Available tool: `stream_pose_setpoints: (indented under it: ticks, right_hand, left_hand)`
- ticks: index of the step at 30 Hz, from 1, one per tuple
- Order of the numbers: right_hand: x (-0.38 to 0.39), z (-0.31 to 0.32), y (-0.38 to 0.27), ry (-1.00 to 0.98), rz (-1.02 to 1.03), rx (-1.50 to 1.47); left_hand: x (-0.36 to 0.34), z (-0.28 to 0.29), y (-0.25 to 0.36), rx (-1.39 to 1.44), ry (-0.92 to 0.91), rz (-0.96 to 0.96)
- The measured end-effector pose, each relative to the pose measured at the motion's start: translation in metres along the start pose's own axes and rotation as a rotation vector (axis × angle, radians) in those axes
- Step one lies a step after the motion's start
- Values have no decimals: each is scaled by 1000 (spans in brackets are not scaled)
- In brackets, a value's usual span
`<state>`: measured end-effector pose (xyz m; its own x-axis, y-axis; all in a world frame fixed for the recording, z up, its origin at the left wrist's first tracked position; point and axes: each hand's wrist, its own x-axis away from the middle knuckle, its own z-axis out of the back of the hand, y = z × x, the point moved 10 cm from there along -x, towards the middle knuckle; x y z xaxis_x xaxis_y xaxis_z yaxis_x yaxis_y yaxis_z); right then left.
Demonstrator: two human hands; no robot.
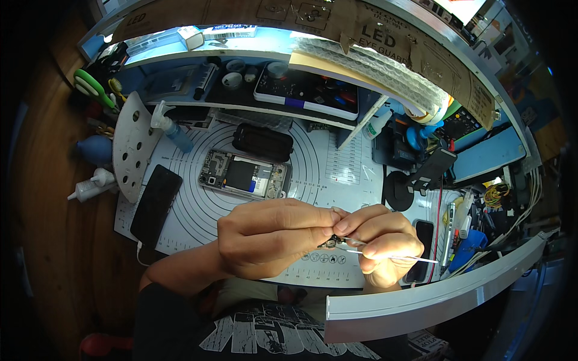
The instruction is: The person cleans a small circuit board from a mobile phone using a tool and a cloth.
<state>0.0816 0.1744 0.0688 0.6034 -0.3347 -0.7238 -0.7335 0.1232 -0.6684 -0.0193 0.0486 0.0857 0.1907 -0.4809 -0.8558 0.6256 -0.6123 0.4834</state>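
My left hand (271, 236) reaches in from the left, its fingertips closed on a small dark electronic part (330, 242) above the mat's near half. Close against it, my right hand (385, 243) is closed on thin metal tweezers (415, 259), whose narrow tips point left at the part. The fingertips of both hands nearly meet, so some of the part is hidden. Beyond my hands lies an opened phone (244, 174), its inner boards and black battery area showing. Behind that phone rests a black case-like tray (263, 142).
A dark phone (156, 203) with a white cable lies at the left. A spray bottle (173, 127) and a perforated white panel (133, 147) stand nearby. A black stand (421, 174) is at the right. A white lamp bar (433, 301) crosses the lower right, near my right forearm.
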Motion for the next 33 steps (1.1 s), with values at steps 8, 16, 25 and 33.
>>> stream_pose_setpoints:
  ticks: [8,16,25,33]
  right_hand:
    - [-1,-1,-1,-44,9,36]
    - [-1,0,2,-43,-22,-28]
    - [-2,0,-1,-53,2,-11]
    - [-3,-3,-4,-94,26,42]
  left_hand:
    - [0,0,-1,-11,5,6]
    - [-1,-1,0,3,-13,2]
    - [-1,-1,0,-5,-3,-15]
    - [-1,-1,0,-5,-11,-15]
